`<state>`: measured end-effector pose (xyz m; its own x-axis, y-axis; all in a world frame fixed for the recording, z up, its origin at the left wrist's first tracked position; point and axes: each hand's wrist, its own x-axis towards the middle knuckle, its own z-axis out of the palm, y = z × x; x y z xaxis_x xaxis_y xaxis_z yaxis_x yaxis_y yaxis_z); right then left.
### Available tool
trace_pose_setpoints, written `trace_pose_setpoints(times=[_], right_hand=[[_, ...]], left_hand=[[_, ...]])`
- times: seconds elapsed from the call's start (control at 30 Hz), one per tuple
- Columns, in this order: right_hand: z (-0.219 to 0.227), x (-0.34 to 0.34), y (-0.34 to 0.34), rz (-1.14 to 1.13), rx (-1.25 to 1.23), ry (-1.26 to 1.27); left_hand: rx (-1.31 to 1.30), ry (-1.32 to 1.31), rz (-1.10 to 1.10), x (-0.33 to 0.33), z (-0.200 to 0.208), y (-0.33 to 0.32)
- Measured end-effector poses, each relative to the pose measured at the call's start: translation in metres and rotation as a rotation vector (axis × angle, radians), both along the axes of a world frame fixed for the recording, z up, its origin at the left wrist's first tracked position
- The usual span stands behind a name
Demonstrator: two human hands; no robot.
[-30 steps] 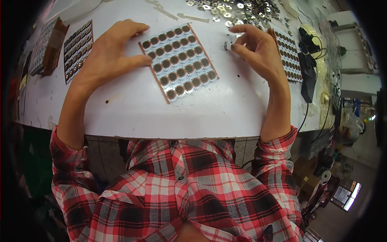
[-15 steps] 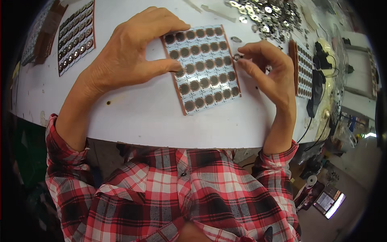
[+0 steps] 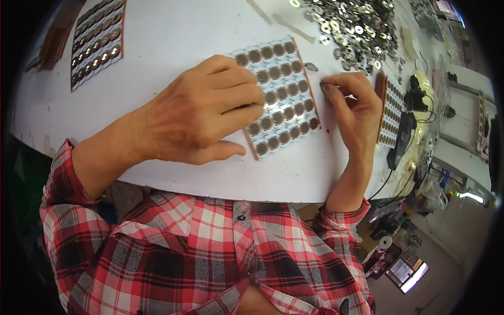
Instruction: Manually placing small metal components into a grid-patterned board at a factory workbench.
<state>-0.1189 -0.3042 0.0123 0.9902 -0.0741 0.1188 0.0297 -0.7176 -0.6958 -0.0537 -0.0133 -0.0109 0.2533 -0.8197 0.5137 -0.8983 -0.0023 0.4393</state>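
A flat circuit-board panel (image 3: 287, 100) with rows of round dark discs and brown side edges lies on the white table in front of me. My left hand (image 3: 202, 107) is over its left part, palm down, with the fingers stretched toward the discs and the thumb apart; it covers some of the left column. Just beyond the panel's right edge is my right hand (image 3: 353, 107), its thumb and forefinger pressed together; what they pinch, if anything, I cannot make out. A small shiny metal piece (image 3: 312, 67) rests beside the panel's upper right edge.
At the back right spreads a heap of shiny metal washers (image 3: 362, 31). A similar panel (image 3: 98, 44) lies at the far left. More panels (image 3: 392, 113) stand on the right near a black adapter (image 3: 401, 139) with cables. Pale strips (image 3: 294, 29) lie at the back.
My left hand has come off the panel's upper left corner and turned palm down over its left side. The right hand has closed its pinch. The whole view has shifted slightly.
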Motion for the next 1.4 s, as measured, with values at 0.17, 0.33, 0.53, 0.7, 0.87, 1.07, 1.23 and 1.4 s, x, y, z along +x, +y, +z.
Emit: trace_pose_setpoints(times=[0.17, 0.33, 0.53, 0.7, 0.87, 1.07, 1.23, 1.4], right_hand=[[-0.003, -0.001, -0.002, 0.015, 0.055, 0.013], [0.001, -0.004, -0.006, 0.119, -0.197, -0.059], [-0.003, -0.001, -0.009, 0.081, 0.063, -0.047], [-0.003, -0.004, 0.002, 0.070, 0.189, -0.034], [-0.003, 0.005, 0.021, 0.152, 0.421, -0.002], [0.014, -0.001, 0.039, 0.242, 0.323, 0.043], [0.024, 0.014, 0.067, 0.215, 0.442, 0.198], [0.014, 0.036, 0.081, 0.241, 0.459, 0.274]], left_hand=[[0.029, -0.054, 0.002, -0.009, 0.004, -0.001], [-0.146, -0.221, 0.134, -0.001, 0.004, 0.004], [0.048, 0.010, 0.417, -0.029, 0.025, 0.079], [0.270, 0.259, 0.402, -0.136, 0.036, 0.135], [0.718, 0.863, 0.606, -0.194, 0.101, 0.207], [0.129, 0.168, 0.534, -0.151, 0.055, 0.157], [0.118, -0.048, 0.277, -0.095, 0.039, 0.062], [0.235, -0.389, 0.279, -0.072, 0.008, 0.001]])
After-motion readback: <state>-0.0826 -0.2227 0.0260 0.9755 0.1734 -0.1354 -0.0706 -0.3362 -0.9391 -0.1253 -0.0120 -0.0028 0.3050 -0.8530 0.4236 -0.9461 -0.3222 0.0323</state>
